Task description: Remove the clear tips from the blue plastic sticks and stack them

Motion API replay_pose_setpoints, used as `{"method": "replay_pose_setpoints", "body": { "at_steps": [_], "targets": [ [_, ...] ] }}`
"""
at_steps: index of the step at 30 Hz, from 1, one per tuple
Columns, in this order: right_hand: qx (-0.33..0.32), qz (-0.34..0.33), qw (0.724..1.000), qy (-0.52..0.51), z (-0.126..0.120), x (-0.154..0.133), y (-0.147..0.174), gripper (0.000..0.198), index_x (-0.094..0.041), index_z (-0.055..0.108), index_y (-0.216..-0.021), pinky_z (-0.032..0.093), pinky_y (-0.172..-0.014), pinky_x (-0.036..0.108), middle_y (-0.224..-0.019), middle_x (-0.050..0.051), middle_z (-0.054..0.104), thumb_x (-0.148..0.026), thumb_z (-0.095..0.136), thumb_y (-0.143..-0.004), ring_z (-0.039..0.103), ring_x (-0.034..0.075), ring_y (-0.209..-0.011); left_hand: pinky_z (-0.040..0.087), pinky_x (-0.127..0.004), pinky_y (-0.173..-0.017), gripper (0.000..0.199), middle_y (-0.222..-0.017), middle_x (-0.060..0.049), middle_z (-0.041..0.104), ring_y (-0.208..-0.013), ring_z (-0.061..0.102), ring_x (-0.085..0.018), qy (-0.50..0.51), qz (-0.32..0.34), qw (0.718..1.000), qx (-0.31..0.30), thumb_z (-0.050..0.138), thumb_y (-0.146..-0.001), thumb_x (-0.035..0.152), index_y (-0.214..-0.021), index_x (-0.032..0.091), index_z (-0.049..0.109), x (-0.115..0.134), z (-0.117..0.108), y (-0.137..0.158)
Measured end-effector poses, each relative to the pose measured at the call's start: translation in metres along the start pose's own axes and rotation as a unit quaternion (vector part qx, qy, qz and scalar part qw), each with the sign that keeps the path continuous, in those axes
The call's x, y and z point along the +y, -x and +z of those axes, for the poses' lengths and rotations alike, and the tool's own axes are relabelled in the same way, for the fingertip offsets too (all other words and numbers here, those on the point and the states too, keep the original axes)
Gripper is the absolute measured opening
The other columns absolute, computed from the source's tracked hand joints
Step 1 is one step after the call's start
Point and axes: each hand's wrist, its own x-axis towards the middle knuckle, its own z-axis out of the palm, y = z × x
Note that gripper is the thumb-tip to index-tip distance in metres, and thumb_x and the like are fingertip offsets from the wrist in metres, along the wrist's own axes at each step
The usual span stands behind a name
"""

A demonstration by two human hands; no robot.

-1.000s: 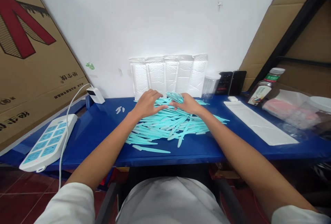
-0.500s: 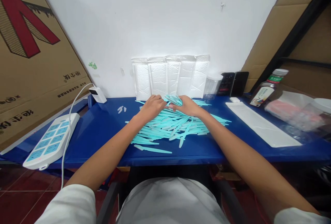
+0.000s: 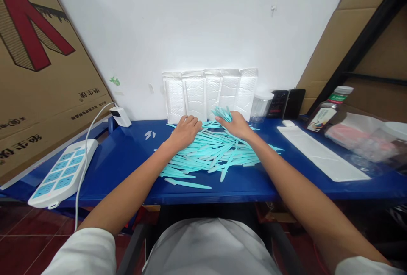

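Right grip (image 3: 238, 125) clasps a bunch of turquoise sticks (image 3: 222, 113) above their pile (image 3: 213, 153) on the worktop (image 3: 127, 154). At right, a clear bag (image 3: 358, 134) holds something pink. Left grip (image 3: 186, 132), palm down by the pile, hides its closure.

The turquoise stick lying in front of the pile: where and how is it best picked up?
I'd pinch the turquoise stick across its middle by its two long edges, coming down from the near side. It lies flat on the blue table, slim and running roughly left to right, with the pile just behind it, so the front looks the easier approach.
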Motion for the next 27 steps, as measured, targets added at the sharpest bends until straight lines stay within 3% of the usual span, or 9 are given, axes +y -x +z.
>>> {"method": "replay_pose_setpoints", "body": {
  "at_steps": [3, 8, 12, 19, 27],
  "targets": [
    [0.004, 0.003, 1.000, -0.016, -0.007, 0.000, 0.000, 0.053, -0.016, 0.068, -0.076, 0.046, -0.074, 0.034, -0.076, 0.007, 0.070, -0.066, 0.062, -0.092, 0.063, 0.025, -0.078, 0.040, -0.052, -0.104, 0.034, -0.111, -0.017, 0.065, -0.113, 0.056, -0.033, -0.002, 0.009, 1.000, 0.014, 0.033, -0.111, 0.025, -0.112, 0.017, 0.067, 0.002, -0.004, 0.000],
    [-0.130, -0.005, 0.983, -0.130, -0.011, -0.019, 0.009, 0.052, -0.016, 0.075, -0.085, 0.051, -0.080, 0.033, -0.084, 0.005, 0.074, -0.068, 0.077, -0.081, 0.067, 0.025, -0.083, 0.039, -0.054, -0.111, 0.031, -0.123, -0.017, 0.064, -0.123, 0.055, -0.033, -0.001, 0.032, 0.999, 0.033, 0.037, -0.110, 0.024, -0.116, 0.019, 0.066, 0.010, -0.006, 0.000],
    [-0.180, -0.016, 0.974, -0.136, -0.006, -0.027, 0.012, 0.050, -0.018, 0.075, -0.085, 0.054, -0.082, 0.034, -0.087, 0.006, 0.076, -0.066, 0.084, -0.074, 0.067, 0.026, -0.086, 0.039, -0.056, -0.114, 0.032, -0.127, -0.019, 0.063, -0.129, 0.054, -0.034, -0.008, 0.029, 0.999, 0.031, 0.037, -0.109, 0.022, -0.117, 0.017, 0.067, 0.012, -0.003, 0.002],
    [-0.182, -0.036, 0.973, -0.135, -0.001, -0.018, 0.010, 0.047, -0.017, 0.077, -0.086, 0.053, -0.080, 0.033, -0.085, 0.005, 0.076, -0.064, 0.080, -0.079, 0.067, 0.024, -0.082, 0.030, -0.064, -0.124, 0.032, -0.149, -0.022, 0.057, -0.147, 0.045, -0.036, 0.027, -0.004, 0.999, 0.035, 0.041, -0.107, 0.026, -0.127, 0.017, 0.065, 0.017, -0.003, 0.001],
    [-0.176, -0.020, 0.977, -0.121, -0.001, -0.014, 0.009, 0.039, -0.018, 0.076, -0.086, 0.054, -0.078, 0.035, -0.084, 0.006, 0.076, -0.055, 0.084, -0.078, 0.068, 0.025, -0.081, 0.026, -0.068, -0.126, 0.029, -0.154, -0.024, 0.054, -0.154, 0.039, -0.038, 0.056, -0.056, 0.995, 0.064, 0.044, -0.109, 0.035, -0.122, 0.017, 0.062, 0.016, -0.004, -0.001]
  ]
}}
